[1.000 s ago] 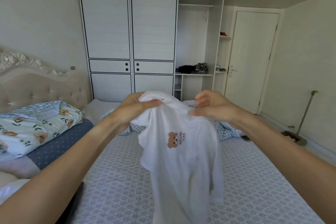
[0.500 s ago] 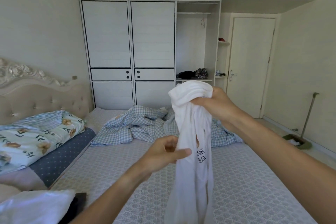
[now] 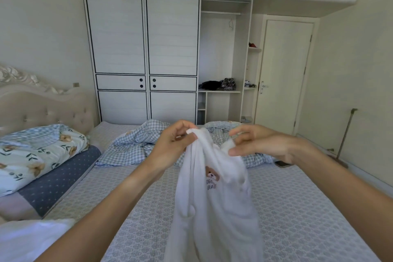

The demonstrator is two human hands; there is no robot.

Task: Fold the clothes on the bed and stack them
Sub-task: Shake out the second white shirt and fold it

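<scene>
Above the middle of the bed (image 3: pixel 297 208) we find a white shirt (image 3: pixel 214 215) held up in the air by both hands, its bear print facing us and its lower part hanging in loose folds toward the near edge of the view. Half a second ago we saw only the right hand holding the shirt high by its top, with the left hand lower down against the hanging cloth; now the left hand (image 3: pixel 172 149) has come up level with the right, and the shirt hangs lower between the two. The left hand pinches the top edge of the shirt between thumb and curled fingers. The right hand (image 3: pixel 255 144) grips the other side of the top edge, thumb below and fingers bent over the cloth, with a bunch of fabric showing between them. The two hands are near each other, with a short stretch of cloth sagging between them.

Behind the shirt we note a crumpled checked blanket (image 3: pixel 136 147) lying across the far part of the bed. A flowered pillow (image 3: pixel 40 151) rests by the headboard on the left. Another white piece of cloth (image 3: pixel 32 238) lies at the near left corner. A wardrobe (image 3: pixel 144 49) stands against the far wall, with a closed door (image 3: pixel 282 74) to its right.
</scene>
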